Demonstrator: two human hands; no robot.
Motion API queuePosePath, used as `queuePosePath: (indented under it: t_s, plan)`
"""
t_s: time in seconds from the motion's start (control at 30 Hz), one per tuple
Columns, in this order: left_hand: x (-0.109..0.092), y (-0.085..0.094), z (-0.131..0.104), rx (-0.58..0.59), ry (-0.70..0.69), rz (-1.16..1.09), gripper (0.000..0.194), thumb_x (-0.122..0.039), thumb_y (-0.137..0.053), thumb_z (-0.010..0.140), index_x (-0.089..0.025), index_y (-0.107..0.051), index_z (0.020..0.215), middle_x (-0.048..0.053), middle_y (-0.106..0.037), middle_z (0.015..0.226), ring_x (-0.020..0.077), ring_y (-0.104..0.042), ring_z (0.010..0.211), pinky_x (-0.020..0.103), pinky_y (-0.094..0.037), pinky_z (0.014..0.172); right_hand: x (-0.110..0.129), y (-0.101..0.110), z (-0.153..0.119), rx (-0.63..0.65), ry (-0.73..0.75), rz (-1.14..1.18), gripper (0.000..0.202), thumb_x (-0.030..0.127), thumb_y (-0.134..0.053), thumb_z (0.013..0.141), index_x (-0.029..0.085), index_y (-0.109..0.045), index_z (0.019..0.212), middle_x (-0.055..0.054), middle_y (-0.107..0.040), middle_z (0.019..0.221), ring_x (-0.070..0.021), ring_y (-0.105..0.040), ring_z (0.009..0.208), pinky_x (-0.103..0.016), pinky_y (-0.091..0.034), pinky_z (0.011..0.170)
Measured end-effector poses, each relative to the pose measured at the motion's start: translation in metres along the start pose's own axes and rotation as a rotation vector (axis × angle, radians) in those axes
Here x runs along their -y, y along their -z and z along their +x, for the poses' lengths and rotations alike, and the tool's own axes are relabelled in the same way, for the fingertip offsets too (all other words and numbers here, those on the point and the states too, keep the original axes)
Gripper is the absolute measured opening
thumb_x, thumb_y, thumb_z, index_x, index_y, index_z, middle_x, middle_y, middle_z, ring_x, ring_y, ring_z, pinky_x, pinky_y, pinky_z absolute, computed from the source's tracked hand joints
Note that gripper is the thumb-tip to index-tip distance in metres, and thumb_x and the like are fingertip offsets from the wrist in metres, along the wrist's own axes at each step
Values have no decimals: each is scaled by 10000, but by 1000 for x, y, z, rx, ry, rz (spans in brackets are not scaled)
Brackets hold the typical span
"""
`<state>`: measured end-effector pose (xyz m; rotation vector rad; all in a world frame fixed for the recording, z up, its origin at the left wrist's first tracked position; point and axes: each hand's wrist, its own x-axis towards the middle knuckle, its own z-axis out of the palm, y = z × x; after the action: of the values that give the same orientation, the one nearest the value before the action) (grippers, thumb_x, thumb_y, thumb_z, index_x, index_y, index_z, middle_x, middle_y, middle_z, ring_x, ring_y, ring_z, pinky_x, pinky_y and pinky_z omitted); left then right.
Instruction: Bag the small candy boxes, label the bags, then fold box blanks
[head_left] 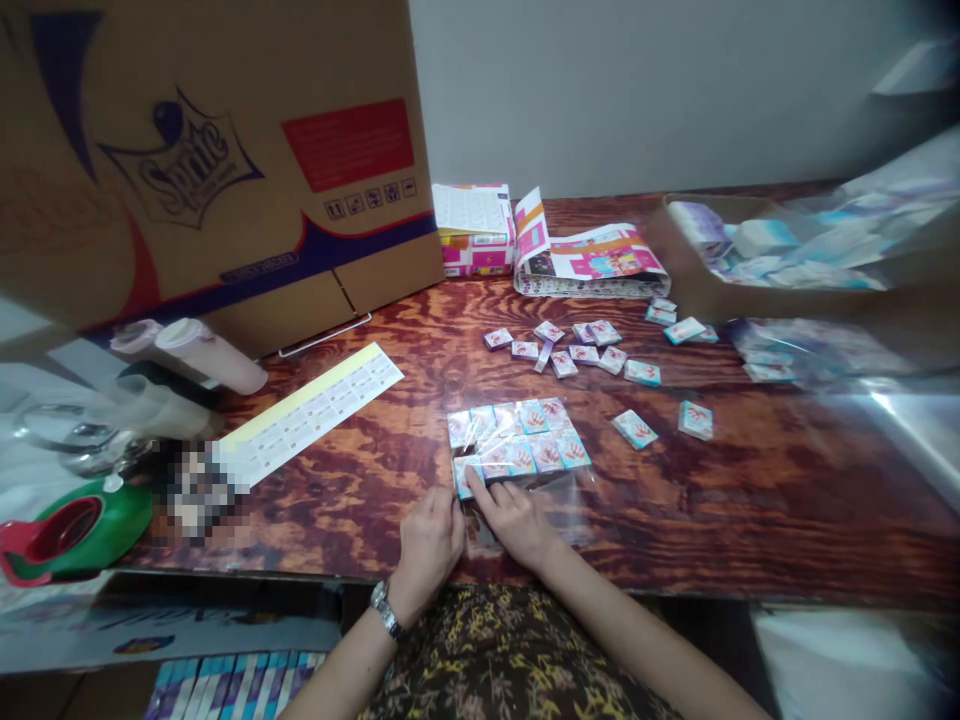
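Observation:
Two rows of small printed boxes (534, 455) lie flat on the table in a clear plastic bag (574, 510), whose loose end spreads towards me. My left hand (431, 535), with a watch on its wrist, is closed at the near left corner of this pack, seemingly pinching the bag's edge; its fingertips are partly hidden. My right hand (516, 520) has its fingers curled, the index finger lying on the small box (463, 483) at the near left corner. Right of the pack sit two loose small boxes (635, 429), apart from each other.
Several small boxes (585, 354) are scattered behind the pack. A carton (675, 250) of more packs stands back right. Folded printed packaging (600, 262) lies at the back. Left are a large Sprite carton (262, 150), a printed strip (315, 410) and a green-and-red tape dispenser (97, 530).

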<state>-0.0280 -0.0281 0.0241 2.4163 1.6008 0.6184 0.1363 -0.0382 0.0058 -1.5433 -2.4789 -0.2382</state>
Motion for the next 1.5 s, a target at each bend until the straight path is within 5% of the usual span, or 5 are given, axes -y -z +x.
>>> queuePosePath:
  t_s: [0.37,0.7,1.03,1.2,1.5]
  plan:
    - [1,3,0,-3,-24,-3,160,-163,-380,876,-186,-537,849,29,-571,721,144,-575,681,235,-437,628,6,7,-6,133,77,248,182,160,-410,901,177,-592,887,-43,-614,773,-150,-585,705,-247,-430,632]
    - [-1,1,5,37,-84,168,141,-167,-390,862,-182,-511,792,27,-542,685,153,-543,625,249,-393,559,6,-1,24,227,-200,638,181,133,-371,901,154,-547,941,-66,-635,858,-159,-597,815,-248,-427,732]
    - [-11,13,-2,-61,-131,165,124,-204,-418,873,-183,-539,885,60,-596,783,169,-570,726,266,-452,649,-25,15,-16,152,-30,417,202,237,-429,908,187,-605,995,-47,-619,860,-147,-583,778,-250,-440,707]
    - [-48,-7,-14,176,-547,100,327,-131,-377,862,-139,-487,1170,133,-597,1071,220,-563,973,336,-473,813,-49,16,-35,214,-103,255,229,227,-413,924,222,-591,1067,-41,-622,910,-143,-579,787,-230,-431,660]
    - [-55,-35,-11,355,-567,165,453,-220,-383,890,-106,-365,1328,164,-436,1354,283,-357,1279,435,-323,1019,-53,18,-14,322,-315,183,150,251,-473,893,263,-595,980,-26,-607,939,-184,-556,881,-240,-426,637]
